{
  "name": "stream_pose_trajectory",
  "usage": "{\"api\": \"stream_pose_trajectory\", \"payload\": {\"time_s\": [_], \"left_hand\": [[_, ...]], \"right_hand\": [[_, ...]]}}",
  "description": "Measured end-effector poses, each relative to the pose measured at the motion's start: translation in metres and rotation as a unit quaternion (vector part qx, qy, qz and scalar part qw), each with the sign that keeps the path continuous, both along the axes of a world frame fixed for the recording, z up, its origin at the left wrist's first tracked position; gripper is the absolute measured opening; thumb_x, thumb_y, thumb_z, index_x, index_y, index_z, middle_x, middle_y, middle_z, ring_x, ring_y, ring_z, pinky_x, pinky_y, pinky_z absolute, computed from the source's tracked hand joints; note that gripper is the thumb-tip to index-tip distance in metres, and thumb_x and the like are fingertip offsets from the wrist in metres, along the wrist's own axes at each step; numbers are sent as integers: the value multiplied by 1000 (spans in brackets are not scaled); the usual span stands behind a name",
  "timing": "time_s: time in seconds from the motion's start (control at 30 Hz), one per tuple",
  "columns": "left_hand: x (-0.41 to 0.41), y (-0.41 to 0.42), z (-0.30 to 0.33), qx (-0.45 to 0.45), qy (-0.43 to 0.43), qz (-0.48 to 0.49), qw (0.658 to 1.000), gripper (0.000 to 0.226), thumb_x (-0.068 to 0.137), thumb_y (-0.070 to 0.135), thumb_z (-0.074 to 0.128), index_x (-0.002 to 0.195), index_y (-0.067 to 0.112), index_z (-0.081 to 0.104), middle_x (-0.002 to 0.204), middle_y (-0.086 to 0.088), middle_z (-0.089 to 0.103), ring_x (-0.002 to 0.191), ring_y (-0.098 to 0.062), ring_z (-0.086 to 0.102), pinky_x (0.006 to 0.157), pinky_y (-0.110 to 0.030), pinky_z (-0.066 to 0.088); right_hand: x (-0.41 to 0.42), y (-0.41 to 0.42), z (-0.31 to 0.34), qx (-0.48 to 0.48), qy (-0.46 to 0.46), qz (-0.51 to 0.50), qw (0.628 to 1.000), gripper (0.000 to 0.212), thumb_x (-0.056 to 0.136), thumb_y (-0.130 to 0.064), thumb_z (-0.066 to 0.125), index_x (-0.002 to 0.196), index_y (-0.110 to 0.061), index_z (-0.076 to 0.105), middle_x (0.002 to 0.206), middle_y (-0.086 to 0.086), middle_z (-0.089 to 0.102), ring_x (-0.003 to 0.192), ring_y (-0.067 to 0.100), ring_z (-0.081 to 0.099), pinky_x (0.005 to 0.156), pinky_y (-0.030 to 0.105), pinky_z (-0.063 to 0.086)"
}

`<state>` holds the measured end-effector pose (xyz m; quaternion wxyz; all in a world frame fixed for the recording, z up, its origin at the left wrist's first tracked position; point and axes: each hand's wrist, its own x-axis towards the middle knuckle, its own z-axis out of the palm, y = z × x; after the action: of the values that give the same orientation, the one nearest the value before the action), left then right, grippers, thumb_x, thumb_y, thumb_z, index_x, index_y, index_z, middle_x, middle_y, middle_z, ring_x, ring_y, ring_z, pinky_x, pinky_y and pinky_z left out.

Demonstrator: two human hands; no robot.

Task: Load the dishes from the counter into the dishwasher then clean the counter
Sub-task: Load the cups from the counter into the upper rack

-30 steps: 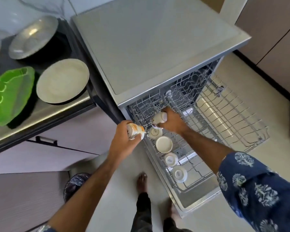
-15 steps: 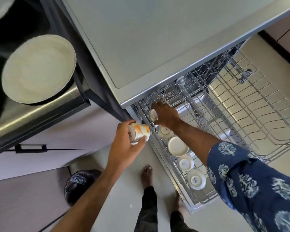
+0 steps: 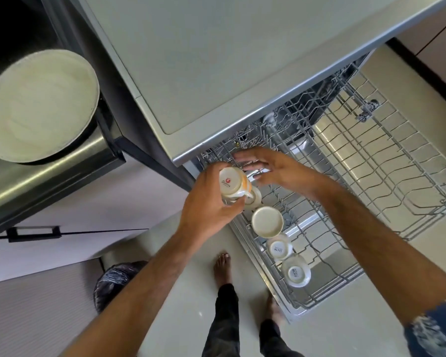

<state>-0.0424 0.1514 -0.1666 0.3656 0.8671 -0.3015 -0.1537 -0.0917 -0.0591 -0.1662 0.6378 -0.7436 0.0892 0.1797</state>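
Your left hand grips the mug just above the rack, beside upturned cups. Set it mouth-down in the next free slot. Beyond, your right hand hovers flat, fingers straight.

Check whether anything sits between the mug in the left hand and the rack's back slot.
Yes: the right hand, fingers spread, hangs over the rack just behind the mug that the left hand holds.
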Motion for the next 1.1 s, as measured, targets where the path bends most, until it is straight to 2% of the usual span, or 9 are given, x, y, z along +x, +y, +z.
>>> {"api": "stream_pose_trajectory", "payload": {"time_s": [0.1,0.17,0.27,0.37,0.5,0.57,0.63,0.77,1.1], "left_hand": [[5,-17,-2,6,-27,-24,999,67,68,41,81,124,22,49,116,5,57,104,-10,55,81,-32,54],[6,-26,-3,9,-45,-29,999,65,67,38,77,124,18,51,115,3,59,101,-9,56,78,-33,55],[9,-33,-8,-16,-30,-9,999,76,67,24,88,129,14,47,118,1,62,102,-6,58,81,-30,57],[10,-27,-16,-34,-17,14,999,82,73,31,86,140,16,40,131,0,57,114,-13,59,92,-35,55],[2,2,-37,99,-191,-6,977,73,85,42,71,144,11,42,150,-7,43,137,-24,40,106,-47,40],[0,17,-53,171,-235,-32,956,71,92,44,63,148,9,38,157,-11,33,144,-28,32,111,-53,34],[0,28,-65,221,-217,-47,950,76,96,50,54,154,8,28,161,-13,26,148,-28,26,116,-54,30],[0,43,-76,257,-205,-85,941,81,97,50,42,159,9,9,165,-9,18,151,-25,20,119,-51,26],[-6,43,-79,293,-194,-89,932,94,91,39,53,158,11,-7,167,-7,-9,154,-23,-2,122,-50,18]], "right_hand": [[-12,3,4,2,1,35,999,63,84,-6,74,136,-24,43,133,-11,52,117,-7,54,97,14,45],[-9,7,-1,-24,-19,8,999,60,83,-10,77,133,-21,45,127,-13,54,111,-12,55,93,10,45],[-2,9,-16,-29,-21,-36,999,59,81,-15,81,131,-17,50,125,-5,61,114,1,59,99,23,48],[8,1,-36,-19,-16,-83,996,59,77,-26,83,128,-21,53,124,-5,64,118,11,59,102,38,48],[37,-4,-61,-109,-6,-151,982,56,78,-35,82,124,-24,52,125,-3,63,119,16,57,105,46,45],[56,1,-70,-156,-6,-134,979,63,77,-35,83,128,-19,51,128,2,63,119,18,56,105,45,44],[72,7,-77,-182,-5,-101,978,68,75,-31,85,132,-15,52,131,7,62,122,23,56,107,45,42],[98,11,-86,-227,-13,-26,973,65,75,-27,85,131,-12,55,134,12,59,122,26,56,107,43,42],[120,22,-107,-292,25,88,952,59,70,-9,84,124,-13,58,126,11,62,115,26,58,94,30,40]]}}
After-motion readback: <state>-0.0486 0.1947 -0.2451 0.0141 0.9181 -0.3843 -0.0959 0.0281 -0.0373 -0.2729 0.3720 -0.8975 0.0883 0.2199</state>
